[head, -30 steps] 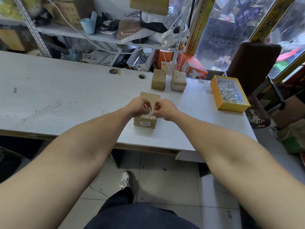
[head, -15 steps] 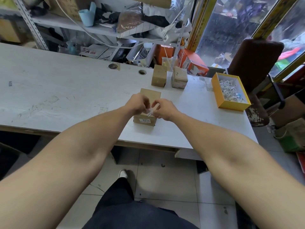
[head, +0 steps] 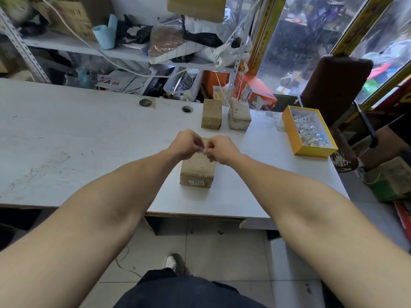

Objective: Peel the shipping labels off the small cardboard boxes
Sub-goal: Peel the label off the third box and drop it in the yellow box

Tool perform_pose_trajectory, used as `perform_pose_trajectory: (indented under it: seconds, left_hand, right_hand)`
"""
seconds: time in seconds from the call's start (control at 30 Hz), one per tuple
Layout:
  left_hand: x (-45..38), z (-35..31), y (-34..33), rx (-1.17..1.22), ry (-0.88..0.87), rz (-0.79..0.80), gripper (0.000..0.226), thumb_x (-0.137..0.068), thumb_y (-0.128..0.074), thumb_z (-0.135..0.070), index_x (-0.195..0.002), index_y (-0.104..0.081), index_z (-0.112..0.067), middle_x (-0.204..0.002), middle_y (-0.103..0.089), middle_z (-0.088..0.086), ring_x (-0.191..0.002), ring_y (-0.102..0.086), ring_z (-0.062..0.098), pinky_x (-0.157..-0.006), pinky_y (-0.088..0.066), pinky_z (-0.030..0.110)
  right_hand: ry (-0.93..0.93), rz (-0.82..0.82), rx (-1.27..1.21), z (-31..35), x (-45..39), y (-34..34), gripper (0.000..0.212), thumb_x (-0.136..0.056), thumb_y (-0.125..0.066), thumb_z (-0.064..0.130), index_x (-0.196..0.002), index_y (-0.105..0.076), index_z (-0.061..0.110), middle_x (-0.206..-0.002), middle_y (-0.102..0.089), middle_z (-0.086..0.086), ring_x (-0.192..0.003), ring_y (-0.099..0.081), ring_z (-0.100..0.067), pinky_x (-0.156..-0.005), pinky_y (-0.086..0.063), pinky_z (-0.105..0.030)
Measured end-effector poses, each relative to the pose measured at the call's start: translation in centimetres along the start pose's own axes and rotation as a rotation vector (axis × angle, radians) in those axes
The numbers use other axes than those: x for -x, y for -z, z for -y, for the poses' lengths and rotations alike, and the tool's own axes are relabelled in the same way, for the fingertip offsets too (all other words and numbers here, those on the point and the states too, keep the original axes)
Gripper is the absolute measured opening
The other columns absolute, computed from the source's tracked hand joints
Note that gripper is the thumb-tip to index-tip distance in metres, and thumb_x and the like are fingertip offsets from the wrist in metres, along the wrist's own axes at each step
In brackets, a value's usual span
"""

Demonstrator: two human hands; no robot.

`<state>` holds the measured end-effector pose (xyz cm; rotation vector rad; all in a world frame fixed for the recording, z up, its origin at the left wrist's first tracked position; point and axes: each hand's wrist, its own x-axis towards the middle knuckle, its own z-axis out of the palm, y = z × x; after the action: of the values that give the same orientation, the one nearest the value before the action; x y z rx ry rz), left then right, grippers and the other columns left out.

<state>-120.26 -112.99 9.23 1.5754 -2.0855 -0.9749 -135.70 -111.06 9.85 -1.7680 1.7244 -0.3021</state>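
Observation:
A small brown cardboard box point(head: 197, 170) stands near the table's front edge, with a small white sticker point(head: 196, 182) on its near side. Above its far end, my left hand point(head: 186, 143) and my right hand point(head: 220, 150) meet, fingers curled. Between their fingertips they pinch a small whitish scrap of peeled label point(head: 204, 151). Two more small boxes stand farther back: a plain brown one point(head: 211, 114) and one with pale label remains point(head: 239, 116).
An open yellow box point(head: 289, 127) holding several crumpled label scraps sits at the table's right end. The white table point(head: 77, 141) has two cable holes near its back edge. Cluttered shelves stand behind, and a brown chair point(head: 335, 85) at the right.
Both hands have lifted off the near box and shifted toward its far end, uncovering its top. They still pinch the small label scrap between them.

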Motion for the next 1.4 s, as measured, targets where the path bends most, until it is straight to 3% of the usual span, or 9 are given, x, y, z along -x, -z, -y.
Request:
perform_pose_trajectory:
  seconds: [0.13,0.33,0.53,0.7,0.77,0.93,1.13,1.27,1.4]
  left_hand:
    - [-1.4,0.5,0.6,0.027,0.000,0.075,0.015,-0.076,-0.080,-0.006,-0.090,-0.075,-0.009,-0.087,-0.071,0.004,-0.083,-0.065,0.015,-0.067,-0.047,0.018]
    - [-3.0,1.4,0.2,-0.001,-0.041,0.049,0.010,-0.082,-0.078,-0.015,-0.090,-0.073,-0.011,-0.089,-0.070,0.005,-0.076,-0.069,0.016,-0.070,-0.058,0.032]
    - [-4.3,1.5,0.1,-0.107,-0.071,0.037,0.007,-0.084,-0.075,-0.020,-0.080,-0.070,-0.022,-0.091,-0.073,0.004,-0.083,-0.066,0.020,-0.075,-0.057,0.035]
    - [-5.4,-0.7,-1.1,-0.099,-0.057,0.044,0.019,-0.079,-0.078,-0.020,-0.096,-0.071,-0.015,-0.088,-0.073,0.003,-0.083,-0.067,0.017,-0.076,-0.058,0.037]
    - [-6.0,-2.0,-1.6,-0.109,-0.064,0.040,0.028,-0.078,-0.078,-0.023,-0.103,-0.070,-0.014,-0.086,-0.072,-0.001,-0.082,-0.067,0.015,-0.078,-0.057,0.037]
    - [-7.7,-6.0,-3.8,-0.140,-0.087,0.030,0.016,-0.074,-0.080,-0.021,-0.089,-0.075,-0.018,-0.080,-0.073,-0.004,-0.080,-0.067,0.014,-0.075,-0.057,0.038]
    - [-9.8,-10.0,-8.2,-0.117,-0.052,-0.016,0.012,-0.070,-0.084,-0.029,-0.078,-0.077,-0.023,-0.073,-0.070,-0.005,-0.080,-0.065,0.016,-0.058,-0.047,0.028]
    - [-11.2,-13.2,-12.1,-0.178,-0.042,-0.086,0.014,-0.082,-0.074,-0.039,-0.090,-0.079,-0.028,-0.087,-0.073,-0.002,-0.104,-0.048,0.020,-0.079,-0.048,0.036]
    - [-12.3,-16.7,-16.1,-0.169,-0.057,-0.095,0.026,-0.089,-0.065,-0.044,-0.105,-0.077,-0.027,-0.095,-0.070,-0.007,-0.113,-0.043,0.023,-0.082,-0.040,0.032]
  right_hand:
    - [-0.055,-0.044,-0.012,0.1,-1.3,0.3,0.016,-0.090,-0.069,0.025,-0.085,-0.061,0.012,-0.076,-0.069,-0.003,-0.067,-0.068,-0.010,-0.058,-0.047,-0.024]
    - [-0.039,-0.040,-0.076,0.7,-2.5,0.9,0.013,-0.086,-0.074,0.014,-0.086,-0.060,0.014,-0.077,-0.067,-0.001,-0.065,-0.065,-0.006,-0.059,-0.049,-0.022]
    - [-0.056,-0.006,-0.177,-0.7,-2.8,1.3,0.009,-0.088,-0.070,0.008,-0.088,-0.064,0.016,-0.080,-0.073,-0.008,-0.074,-0.072,-0.018,-0.078,-0.061,-0.037]
    - [-0.105,-0.138,-0.127,-2.0,-2.7,2.3,0.008,-0.092,-0.064,0.012,-0.098,-0.060,0.015,-0.083,-0.070,-0.007,-0.064,-0.065,-0.009,-0.055,-0.050,-0.026]
    - [-0.112,-0.180,-0.103,-3.0,-2.7,2.9,0.002,-0.092,-0.064,0.011,-0.093,-0.065,0.012,-0.082,-0.070,-0.006,-0.062,-0.063,-0.007,-0.058,-0.052,-0.027]
    - [-0.082,-0.142,-0.079,-5.9,-2.3,6.0,0.015,-0.087,-0.064,0.008,-0.092,-0.077,0.012,-0.079,-0.069,-0.002,-0.073,-0.063,-0.013,-0.070,-0.055,-0.033]
    - [-0.024,-0.036,-0.068,-12.1,-1.9,9.9,0.007,-0.087,-0.071,0.021,-0.088,-0.077,0.016,-0.082,-0.070,0.000,-0.078,-0.061,-0.016,-0.059,-0.046,-0.024]
    - [-0.034,-0.070,-0.043,-16.5,-1.4,12.9,0.021,-0.091,-0.067,0.029,-0.086,-0.076,0.010,-0.075,-0.066,-0.004,-0.068,-0.059,-0.018,-0.057,-0.050,-0.029]
    - [-0.070,-0.073,-0.061,-20.8,-1.1,15.5,0.020,-0.092,-0.064,0.021,-0.079,-0.071,0.008,-0.067,-0.063,-0.002,-0.066,-0.059,-0.019,-0.048,-0.043,-0.023]
